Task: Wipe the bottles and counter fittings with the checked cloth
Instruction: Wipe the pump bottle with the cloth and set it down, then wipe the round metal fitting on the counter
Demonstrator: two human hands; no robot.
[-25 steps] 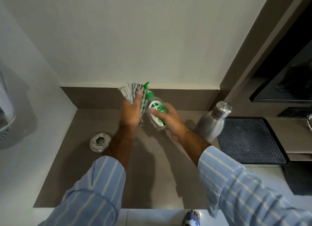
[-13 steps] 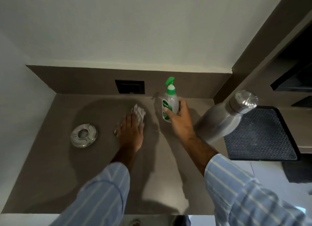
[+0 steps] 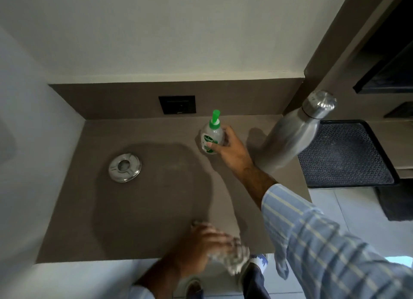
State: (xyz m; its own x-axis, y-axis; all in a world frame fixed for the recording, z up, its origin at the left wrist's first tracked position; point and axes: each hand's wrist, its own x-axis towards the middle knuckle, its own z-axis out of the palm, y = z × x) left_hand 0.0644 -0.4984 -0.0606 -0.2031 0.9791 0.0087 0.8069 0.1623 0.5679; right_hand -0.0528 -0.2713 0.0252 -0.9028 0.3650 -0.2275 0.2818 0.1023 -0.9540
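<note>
Left hand [image 3: 196,247] had swept the checked cloth [image 3: 234,257] from mid-bench back to the front edge; pump bottle [image 3: 211,136] unchanged near the back edge.

Bench [image 3: 156,209] wipe looked to be the step in hand. Left fingers were bunched around the cloth, blurred. Right hand [image 3: 228,149] fingers were wrapped round the upright pump bottle. Steel bottle [image 3: 295,133] stood at the right edge, round metal fitting [image 3: 125,168] left of centre, wall socket [image 3: 177,104] behind. Next: probably cloth onto the steel bottle or fitting, free hand steadying.
</note>
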